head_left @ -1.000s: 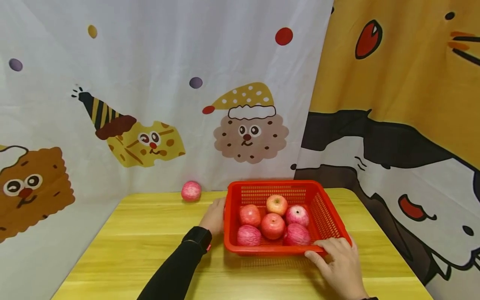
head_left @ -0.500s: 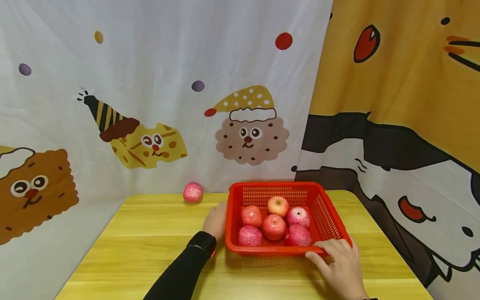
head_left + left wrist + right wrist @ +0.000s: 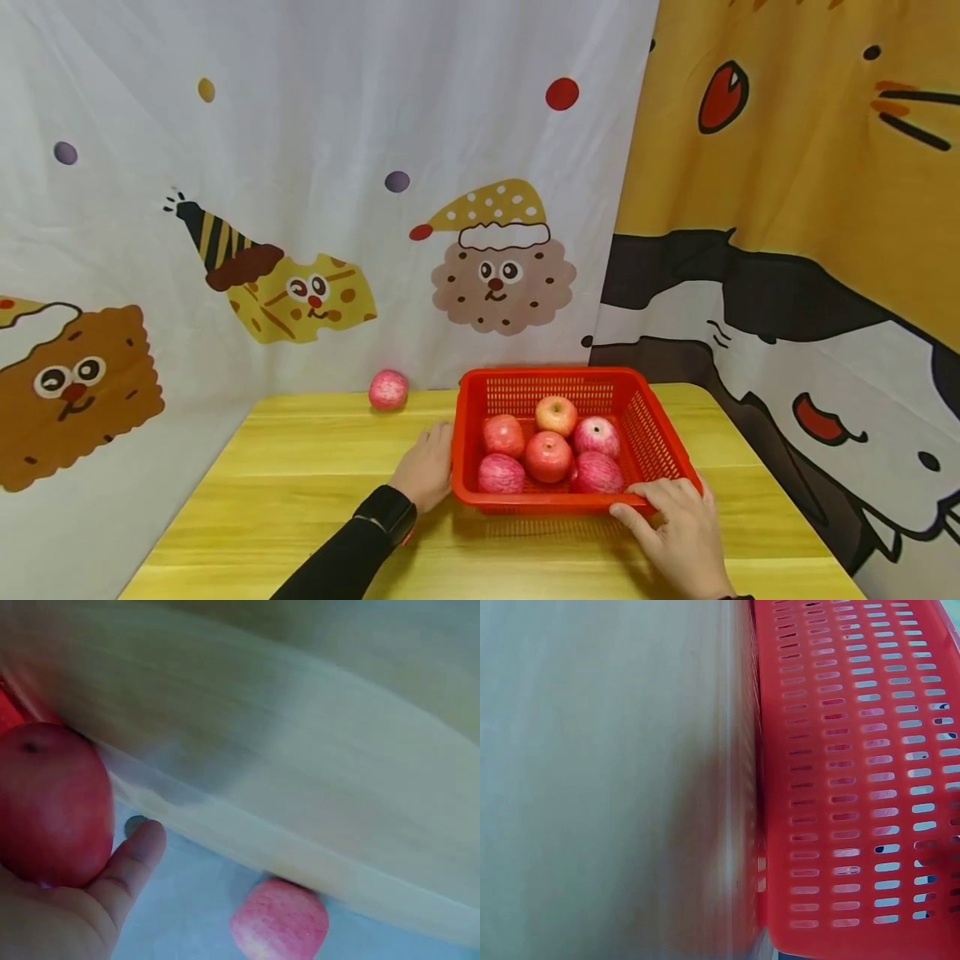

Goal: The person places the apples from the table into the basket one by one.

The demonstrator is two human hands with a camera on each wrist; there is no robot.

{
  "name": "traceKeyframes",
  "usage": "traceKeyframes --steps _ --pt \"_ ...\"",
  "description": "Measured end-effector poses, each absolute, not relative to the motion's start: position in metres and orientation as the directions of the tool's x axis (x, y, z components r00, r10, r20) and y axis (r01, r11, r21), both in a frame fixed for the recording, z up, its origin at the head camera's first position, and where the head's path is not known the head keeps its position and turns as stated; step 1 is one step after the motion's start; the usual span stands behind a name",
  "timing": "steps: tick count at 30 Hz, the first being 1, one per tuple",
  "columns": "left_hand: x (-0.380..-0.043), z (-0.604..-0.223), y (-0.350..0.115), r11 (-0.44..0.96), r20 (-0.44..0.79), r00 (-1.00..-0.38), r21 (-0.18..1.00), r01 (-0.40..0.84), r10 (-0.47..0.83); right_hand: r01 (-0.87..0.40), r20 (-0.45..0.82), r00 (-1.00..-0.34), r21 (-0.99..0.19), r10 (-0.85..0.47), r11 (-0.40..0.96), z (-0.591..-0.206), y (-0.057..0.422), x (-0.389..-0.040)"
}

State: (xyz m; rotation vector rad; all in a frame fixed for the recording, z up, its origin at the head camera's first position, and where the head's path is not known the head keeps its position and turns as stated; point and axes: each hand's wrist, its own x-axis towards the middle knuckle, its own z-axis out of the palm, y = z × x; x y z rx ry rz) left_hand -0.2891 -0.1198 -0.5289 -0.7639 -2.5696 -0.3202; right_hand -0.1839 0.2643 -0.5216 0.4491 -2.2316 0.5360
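Observation:
My left hand (image 3: 425,468) is low beside the left wall of a red plastic basket (image 3: 667,450). The left wrist view shows it holding a red apple (image 3: 56,806), with the thumb along the apple's side and the other fingers out of sight. In the head view that apple is hidden. My right hand (image 3: 678,529) grips the basket's front right corner, its thumb outside and fingers over the rim. The right wrist view shows only the slotted basket wall (image 3: 855,780). Several red and pink apples (image 3: 548,457) lie inside, mostly towards the left.
One pink apple (image 3: 388,390) lies at the back edge of the wooden table (image 3: 300,475), left of the basket. Directly behind the table hangs a white cartoon curtain (image 3: 315,167), with a yellow, black and white one on the right.
My left hand has drawn back slightly along the basket's left side, towards the front. The right hand stays on the corner. The head view has tilted a little upward.

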Motion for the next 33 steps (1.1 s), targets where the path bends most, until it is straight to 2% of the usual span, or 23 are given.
traceKeyframes --steps 6,11,14,19,23,28,30,33 --pt "-0.271 -0.521 -0.129 0.844 0.425 -0.799 0.133 0.519 0.425 -0.463 0.742 -0.657 -0.257 -0.134 0.849 -0.522 0.264 -0.184" --pt "-0.261 -0.521 -0.137 0.84 0.388 -0.796 0.091 0.535 0.465 -0.468 0.748 -0.649 -0.254 -0.135 0.846 -0.523 0.265 -0.184" --pt "-0.257 -0.52 -0.14 0.82 0.366 -0.789 0.107 0.562 0.493 -0.474 0.756 -0.64 -0.246 -0.138 0.845 -0.524 0.266 -0.184" --pt "-0.254 -0.519 -0.144 0.799 0.353 -0.786 0.148 0.583 0.508 -0.466 0.739 -0.659 -0.255 -0.141 0.847 -0.525 0.266 -0.185" --pt "-0.261 -0.517 -0.151 0.845 0.43 -0.816 0.19 0.5 0.386 -0.468 0.737 -0.659 -0.251 -0.146 0.847 -0.527 0.266 -0.186" --pt "-0.281 -0.478 -0.149 0.829 0.544 -0.827 0.391 0.399 0.141 -0.472 0.739 -0.658 -0.253 -0.146 0.845 -0.526 0.266 -0.186" --pt "-0.29 -0.455 -0.141 0.797 0.57 -0.814 0.44 0.414 0.109 -0.472 0.738 -0.658 -0.255 -0.146 0.844 -0.525 0.266 -0.185" --pt "-0.298 -0.43 -0.125 0.757 0.599 -0.787 0.443 0.479 0.148 -0.482 0.747 -0.648 -0.251 -0.149 0.84 -0.524 0.266 -0.185"
